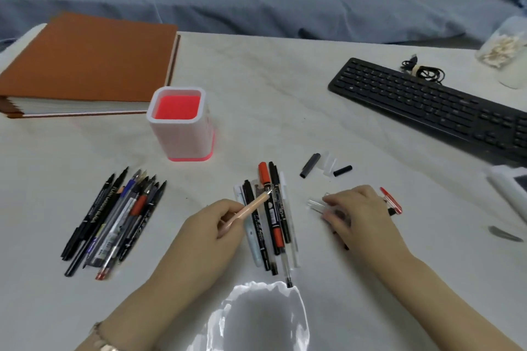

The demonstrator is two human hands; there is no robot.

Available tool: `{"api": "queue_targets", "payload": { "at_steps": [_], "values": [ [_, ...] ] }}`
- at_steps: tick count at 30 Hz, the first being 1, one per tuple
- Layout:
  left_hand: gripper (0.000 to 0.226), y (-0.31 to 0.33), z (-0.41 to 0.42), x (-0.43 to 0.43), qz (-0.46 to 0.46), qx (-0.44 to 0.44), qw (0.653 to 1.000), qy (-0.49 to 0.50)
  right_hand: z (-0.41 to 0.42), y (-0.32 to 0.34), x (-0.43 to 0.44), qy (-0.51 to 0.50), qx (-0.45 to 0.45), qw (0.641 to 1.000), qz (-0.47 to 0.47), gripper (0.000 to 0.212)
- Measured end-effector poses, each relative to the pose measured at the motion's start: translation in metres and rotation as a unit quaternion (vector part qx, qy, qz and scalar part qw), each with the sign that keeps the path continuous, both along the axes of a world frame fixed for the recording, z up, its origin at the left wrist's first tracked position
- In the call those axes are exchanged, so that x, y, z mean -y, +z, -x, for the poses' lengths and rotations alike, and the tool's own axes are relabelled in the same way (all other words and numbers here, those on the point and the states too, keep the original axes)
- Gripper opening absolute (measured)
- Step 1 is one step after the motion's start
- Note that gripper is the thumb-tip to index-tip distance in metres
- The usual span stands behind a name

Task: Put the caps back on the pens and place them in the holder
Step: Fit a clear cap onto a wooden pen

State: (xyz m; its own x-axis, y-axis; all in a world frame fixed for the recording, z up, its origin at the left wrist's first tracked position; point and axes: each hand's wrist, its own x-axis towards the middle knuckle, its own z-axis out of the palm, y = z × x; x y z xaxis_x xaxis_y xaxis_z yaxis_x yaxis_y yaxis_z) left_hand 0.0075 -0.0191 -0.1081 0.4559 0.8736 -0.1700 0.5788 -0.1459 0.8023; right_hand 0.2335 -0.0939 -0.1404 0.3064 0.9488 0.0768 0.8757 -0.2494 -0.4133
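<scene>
The left hand [211, 225] is grasping a slim peach-coloured uncapped pen [248, 208], its exposed tip pointing up and away over the row of capped pens and markers [271, 222], presumably so that a cap can be slid on from the front. That row is lying just in front of the white square pen holder with the red interior [179, 120], which is standing empty on the white marble-patterned tabletop [271, 88]; no pen is sitting in it yet. To the left of the holder's front, a pile of uncapped pens [114, 219] is waiting, tips pointing toward the holder. The right hand [359, 214] is resting palm-down, right of the capped row, fingers closing on a clear plastic cap [315, 204], probably the match for the peach pen. More loose caps, black, grey and clear [326, 165], are lying to the right of the holder, kept within reach for sorting.
</scene>
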Motion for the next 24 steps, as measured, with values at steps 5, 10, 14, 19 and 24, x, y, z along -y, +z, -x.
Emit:
{"api": "queue_targets", "payload": {
  "at_steps": [5, 10, 14, 19, 24],
  "values": [
    [0.015, -0.004, -0.005, 0.001, 0.026, 0.032, 0.999, 0.007, 0.003, -0.007, 0.003, 0.023, 0.022, 0.999, -0.009, 0.021],
    [0.016, 0.000, -0.008, 0.004, 0.052, 0.044, 0.998, 0.012, 0.013, 0.017, 0.008, -0.066, -0.290, 0.954, -0.025, 0.020],
    [0.019, 0.008, -0.012, 0.012, 0.085, 0.076, 0.993, 0.024, 0.021, 0.038, 0.008, -0.143, -0.424, 0.891, -0.081, 0.020],
    [0.021, 0.019, -0.012, 0.019, 0.072, 0.052, 0.996, -0.028, 0.028, 0.048, 0.010, -0.163, -0.471, 0.861, -0.101, 0.028],
    [0.028, 0.024, -0.009, 0.022, 0.047, 0.034, 0.996, -0.062, 0.031, 0.049, 0.009, -0.153, -0.446, 0.877, -0.089, 0.034]
  ]
}}
